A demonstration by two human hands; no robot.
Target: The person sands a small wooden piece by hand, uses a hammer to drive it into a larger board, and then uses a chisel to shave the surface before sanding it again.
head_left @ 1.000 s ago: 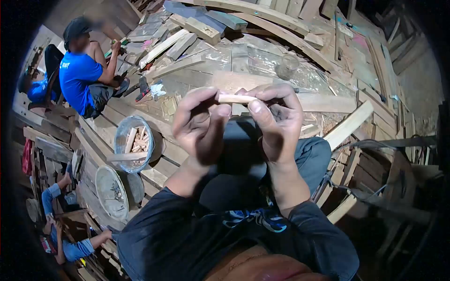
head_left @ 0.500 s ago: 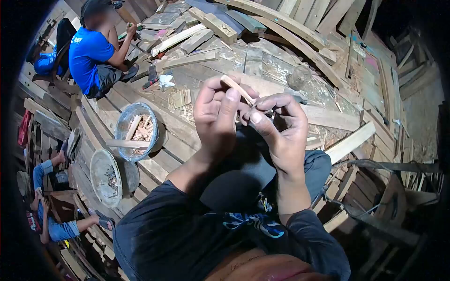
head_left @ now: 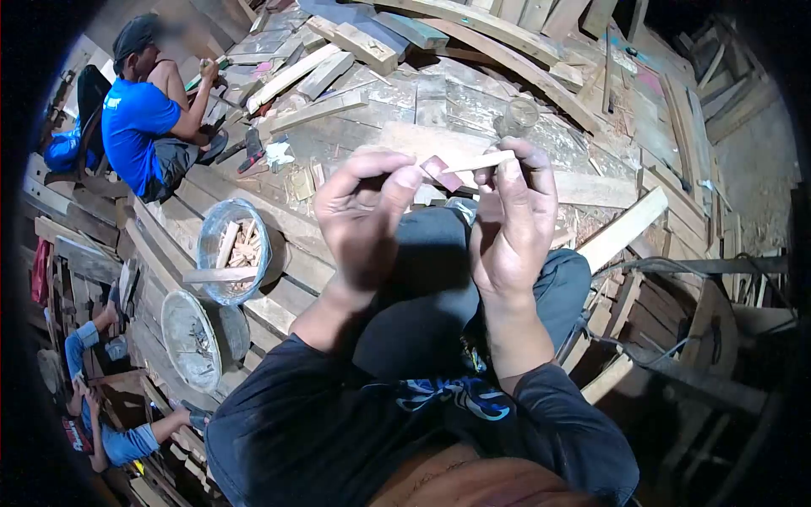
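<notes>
"Pinching anything?"
"Left hand point(head_left: 363, 215): reddish sandpaper point(head_left: 443, 176). Right hand point(head_left: 514, 224): pale, slim wooden peg point(head_left: 477, 162), one end overlapping the sandpaper, between both hands."
"Clutter?"
"Bucket point(head_left: 278, 253) of wood pieces point(head_left: 243, 243) left of the left hand, board point(head_left: 221, 275) across its rim; beams point(head_left: 363, 47) lying ahead of both hands."

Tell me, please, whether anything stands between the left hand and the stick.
Only the reddish piece, pinched by the left hand, stands between that hand and the stick in the right hand; nothing else visible is in the way.
</notes>
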